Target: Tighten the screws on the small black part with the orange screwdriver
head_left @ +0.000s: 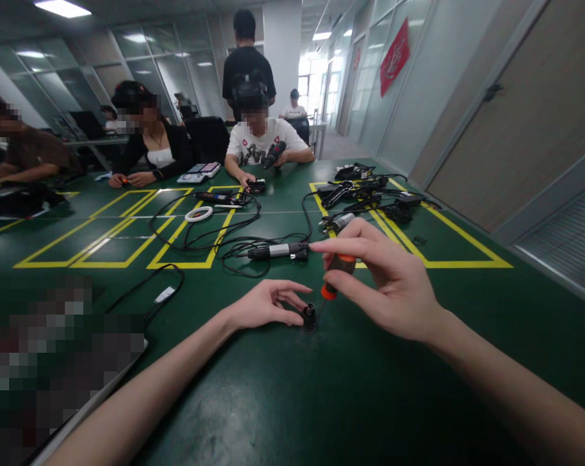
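Note:
My right hand (387, 278) is closed round a small screwdriver (335, 277) with a black and orange handle, tip pointing down. The tip meets a small black round part (309, 317) standing on the green table (292, 388). My left hand (266, 304) pinches that black part between thumb and fingers and steadies it on the table. The two hands are close together, left of centre and just right of centre.
Behind my hands lie a black and silver tool (277, 251) with looped black cables, a white ring (198, 213), and a pile of black tools and chargers (370, 194). A blurred flat device (54, 369) sits at left. Several people sit or stand across the table.

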`<move>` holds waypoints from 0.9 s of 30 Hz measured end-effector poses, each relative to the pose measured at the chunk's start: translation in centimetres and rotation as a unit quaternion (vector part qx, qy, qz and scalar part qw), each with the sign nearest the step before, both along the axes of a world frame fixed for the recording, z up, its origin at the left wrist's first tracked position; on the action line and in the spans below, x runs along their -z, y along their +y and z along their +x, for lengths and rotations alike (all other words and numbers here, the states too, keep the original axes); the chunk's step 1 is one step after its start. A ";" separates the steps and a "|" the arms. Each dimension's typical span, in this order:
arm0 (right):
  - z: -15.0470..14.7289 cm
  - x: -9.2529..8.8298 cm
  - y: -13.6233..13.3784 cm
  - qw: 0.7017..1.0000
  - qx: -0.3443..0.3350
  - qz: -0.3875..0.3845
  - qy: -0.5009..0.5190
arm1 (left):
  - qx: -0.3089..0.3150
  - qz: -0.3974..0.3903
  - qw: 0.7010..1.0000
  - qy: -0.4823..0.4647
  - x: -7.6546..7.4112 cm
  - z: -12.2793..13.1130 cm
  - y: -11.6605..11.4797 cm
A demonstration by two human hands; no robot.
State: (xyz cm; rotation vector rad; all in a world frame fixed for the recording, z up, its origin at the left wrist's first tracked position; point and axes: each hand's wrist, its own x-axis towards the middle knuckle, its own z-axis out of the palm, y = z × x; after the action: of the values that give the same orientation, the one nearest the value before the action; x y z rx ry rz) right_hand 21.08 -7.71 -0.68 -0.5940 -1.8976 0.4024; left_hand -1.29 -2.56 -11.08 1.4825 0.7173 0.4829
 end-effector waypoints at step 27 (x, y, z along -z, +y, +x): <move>0.1 0.2 0.0 0.999 -0.019 0.024 0.010 | 0.016 0.014 1.000 0.015 -0.5 0.2 -0.1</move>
State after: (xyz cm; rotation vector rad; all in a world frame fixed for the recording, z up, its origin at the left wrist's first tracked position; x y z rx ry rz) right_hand 21.17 -7.75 -0.91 -0.5215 -1.8960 0.3849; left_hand -1.10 -2.69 -10.59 1.5278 0.7114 0.4492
